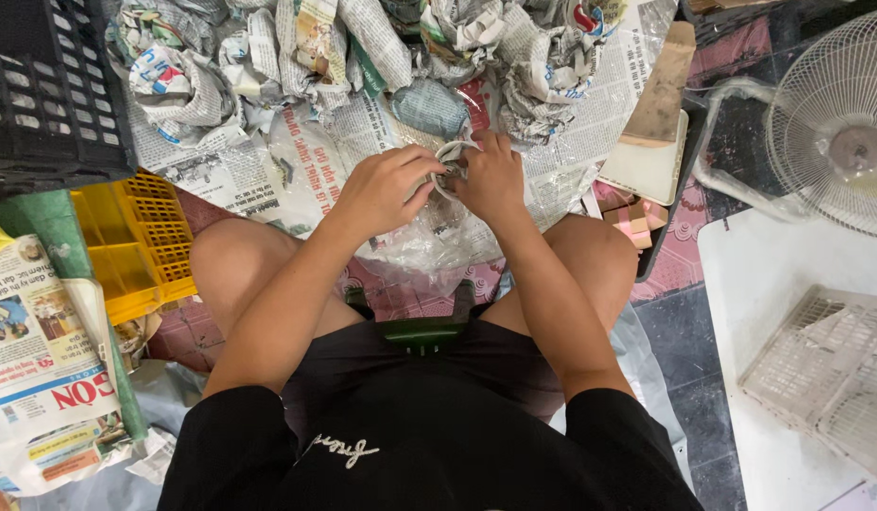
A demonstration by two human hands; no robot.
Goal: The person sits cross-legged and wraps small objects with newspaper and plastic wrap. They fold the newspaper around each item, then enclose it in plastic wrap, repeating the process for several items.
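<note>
- Hands meet low in front of the knees: the left hand (386, 185) and the right hand (491, 175) both close on a small pale bundle (451, 156) pinched between them, the fingers (421, 170) curled tight over it so little of it shows
- Bundle looks like something part-wrapped in paper or thin plastic, though the hands hide too much to be sure; it sits just above a crumpled clear plastic sheet (429, 241) spread on the floor, which would catch anything that drops
- Beyond the hands lies a heap of newspaper-wrapped bundles (363, 47) on flat newspaper sheets (240, 166), within easy reach
- A black crate (51, 85) and a yellow crate (136, 237) stand to the left, close beside the left knee
- A stack of newspapers (41, 369) lies at the far left, near the left elbow
- A wooden board (661, 85) rests to the right of the heap, and a white fan (836, 123) stands further right, facing the seated person
</note>
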